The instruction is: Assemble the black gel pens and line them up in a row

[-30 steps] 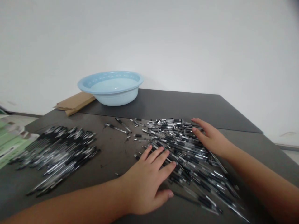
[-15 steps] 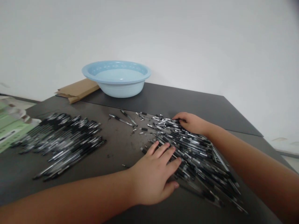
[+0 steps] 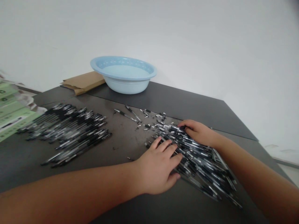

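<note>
A big heap of clear-barrelled pens with black grips [image 3: 198,158] lies on the dark table, most of them pointing away to the left. My left hand [image 3: 158,166] rests flat over the heap's near left side, fingers spread. At the heap's far edge, my right hand [image 3: 198,132] curls its fingers and thumb around some pens; its lower fingers are hidden. Beyond the fingertips lie small loose pen parts [image 3: 146,114] and a couple of single pens [image 3: 126,115]. To the left, a second group of pens [image 3: 72,130] lies roughly side by side.
A light blue basin [image 3: 127,85] stands at the back of the table [image 3: 187,102], beside a flattened brown paper package [image 3: 84,81]. Green-and-white boxes [image 3: 16,115] printed with a pen picture are stacked at the left edge. A white wall rises behind.
The view has shifted slightly. My right hand has come a little nearer along with the far edge of the pen heap, leaving small parts behind. My left hand stays on the heap.
</note>
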Demonstrator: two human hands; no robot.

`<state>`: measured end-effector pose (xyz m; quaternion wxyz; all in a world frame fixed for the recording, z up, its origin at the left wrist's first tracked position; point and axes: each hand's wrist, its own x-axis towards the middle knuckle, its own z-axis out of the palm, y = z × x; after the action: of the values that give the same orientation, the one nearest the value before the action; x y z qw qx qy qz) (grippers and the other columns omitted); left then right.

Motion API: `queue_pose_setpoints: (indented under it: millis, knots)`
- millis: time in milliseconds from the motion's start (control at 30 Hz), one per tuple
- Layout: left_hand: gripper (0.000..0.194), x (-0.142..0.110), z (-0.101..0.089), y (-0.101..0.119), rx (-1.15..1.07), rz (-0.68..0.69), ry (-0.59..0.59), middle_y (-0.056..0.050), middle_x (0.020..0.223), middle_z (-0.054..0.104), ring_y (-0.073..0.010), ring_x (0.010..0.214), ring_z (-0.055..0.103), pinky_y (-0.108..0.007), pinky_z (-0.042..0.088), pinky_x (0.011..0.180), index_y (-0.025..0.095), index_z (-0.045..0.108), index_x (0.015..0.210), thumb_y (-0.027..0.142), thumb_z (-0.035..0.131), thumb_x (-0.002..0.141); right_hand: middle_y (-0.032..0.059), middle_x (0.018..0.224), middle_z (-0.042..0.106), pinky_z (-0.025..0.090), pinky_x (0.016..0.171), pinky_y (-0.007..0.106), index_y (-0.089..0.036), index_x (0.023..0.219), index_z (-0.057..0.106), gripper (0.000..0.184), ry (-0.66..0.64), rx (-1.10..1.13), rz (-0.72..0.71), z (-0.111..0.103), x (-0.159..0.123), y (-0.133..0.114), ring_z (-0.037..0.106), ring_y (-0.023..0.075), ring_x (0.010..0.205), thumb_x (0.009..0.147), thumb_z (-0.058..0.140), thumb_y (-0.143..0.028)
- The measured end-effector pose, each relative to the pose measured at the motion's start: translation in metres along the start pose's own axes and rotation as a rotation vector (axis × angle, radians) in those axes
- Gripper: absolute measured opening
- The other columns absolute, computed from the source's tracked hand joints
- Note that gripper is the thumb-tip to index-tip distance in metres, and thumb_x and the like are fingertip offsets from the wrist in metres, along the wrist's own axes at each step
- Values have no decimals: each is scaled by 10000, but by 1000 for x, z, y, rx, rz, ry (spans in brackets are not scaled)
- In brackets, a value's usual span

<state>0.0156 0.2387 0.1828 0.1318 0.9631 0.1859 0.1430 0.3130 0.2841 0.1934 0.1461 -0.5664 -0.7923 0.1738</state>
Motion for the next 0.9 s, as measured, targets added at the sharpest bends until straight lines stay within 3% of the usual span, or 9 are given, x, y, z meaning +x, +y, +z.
queue_pose_setpoints:
  millis: [267,533,700,900]
  knots:
    - [382,0,-2,2,-10,-13,22,-107,1398,613,-343,1458,449,-639,238,1272,225,637,1302,462,589,1006,44,1380,722,476,1170,480,-291,1268,729,317,-18,46,-50,-8,-20,-14,656,259,1300,1004,556,-268]
    - [369,3,0,2,-18,-14,-7,-89,1397,617,-345,1475,435,-647,215,1280,254,624,1329,433,597,1007,53,1337,748,532,1113,519,-311,1355,683,373,261,99,307,-29,-75,14,703,298,1235,1032,560,-449]
    - [426,4,1,-1,-4,-15,-20,-74,1437,607,-348,1491,416,-647,226,1278,276,593,1398,439,596,1004,101,1405,709,469,1168,582,-269,1341,694,385,314,-58,363,-14,-103,37,647,340,1325,1022,546,-426]
    - [471,4,1,-4,-7,-7,-39,-73,1473,600,-352,1497,413,-662,237,1269,286,566,1460,436,574,1014,91,1377,726,481,1165,525,-267,1241,734,333,284,-110,276,4,-106,47,664,304,1300,1042,495,-383]
